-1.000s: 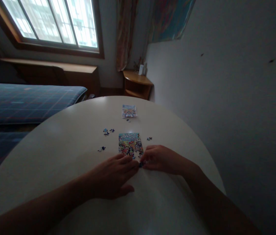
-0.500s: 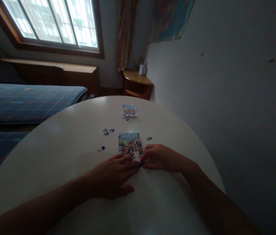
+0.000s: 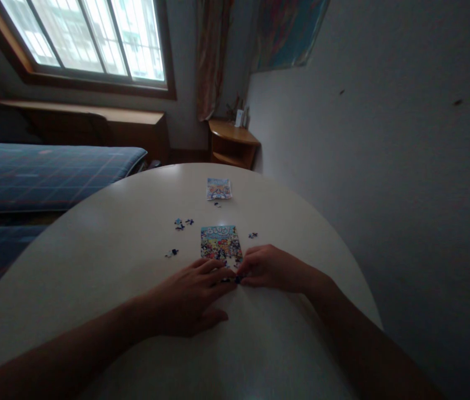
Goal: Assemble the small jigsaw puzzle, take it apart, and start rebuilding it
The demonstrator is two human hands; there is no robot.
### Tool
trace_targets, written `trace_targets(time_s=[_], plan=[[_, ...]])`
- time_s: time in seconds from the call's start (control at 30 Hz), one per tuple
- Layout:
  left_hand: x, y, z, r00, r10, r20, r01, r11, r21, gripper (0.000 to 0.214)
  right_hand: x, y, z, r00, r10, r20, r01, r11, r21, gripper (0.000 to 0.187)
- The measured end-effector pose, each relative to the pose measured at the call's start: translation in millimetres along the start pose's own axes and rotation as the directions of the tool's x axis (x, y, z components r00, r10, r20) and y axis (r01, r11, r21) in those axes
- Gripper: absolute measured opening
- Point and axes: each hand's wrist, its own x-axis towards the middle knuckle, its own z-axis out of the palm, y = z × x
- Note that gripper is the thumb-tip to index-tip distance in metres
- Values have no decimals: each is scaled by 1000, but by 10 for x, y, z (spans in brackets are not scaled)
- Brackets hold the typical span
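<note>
A colourful jigsaw puzzle [image 3: 220, 240] lies flat on the white table, with a pale gap in its lower part. My left hand [image 3: 193, 297] rests over its near left edge, fingers stretched out and thumb apart. At the near right corner, my right hand [image 3: 270, 268] pinches a small dark puzzle piece [image 3: 238, 280], which sits against the left fingertips. The fingers partly cover that piece and the puzzle's near edge. Whether the piece is joined to the puzzle I cannot tell.
Loose pieces [image 3: 183, 223] lie left of the puzzle, with more [image 3: 171, 253] nearer me. Another small group [image 3: 253, 235] is on its right. Beyond it are a picture sheet [image 3: 219, 189] and a piece [image 3: 217, 205]. The round table [image 3: 126, 250] stands beside a wall [image 3: 385, 166].
Both hands stay at the puzzle's near edge with only slight finger movement. The whole view has shifted a little; the loose pieces lie as before.
</note>
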Motion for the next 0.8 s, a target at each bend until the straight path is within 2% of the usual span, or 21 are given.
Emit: trace_targets(time_s=[0.2, 0.27, 0.37, 0.43, 0.53, 0.63, 0.8], plan=[[1, 23, 1, 1000, -13, -24, 13, 1000, -10, 43, -10, 61, -20, 1000, -14, -23, 15, 999, 31, 11], [-1, 28, 6, 1000, -29, -11, 29, 1000, -8, 41, -20, 145, -66, 991, 36, -132, -36, 999, 2, 9], [-8, 24, 26, 999, -36, 3, 36, 999, -6, 40, -26, 343, -134, 915, 153, -374, -196, 977, -80, 14], [-13, 18, 44, 999, -31, -8, 31, 999, -14, 40, -20, 479, -152, 868, 188, -460, -268, 956, -115, 20], [-20, 4, 52, 999, -19, -31, 19, 999, -26, 40, 1, 616, -138, 863, 182, -471, -275, 952, -135, 24], [-36, -45, 1, 997, -24, -68, 23, 999, -24, 39, 20, 655, -124, 868, 193, -458, -276, 954, -120, 21], [-110, -277, -158, 978, -145, -151, 143, 989, -24, 29, 15, 638, -174, 884, 236, -403, -297, 950, -96, 14]])
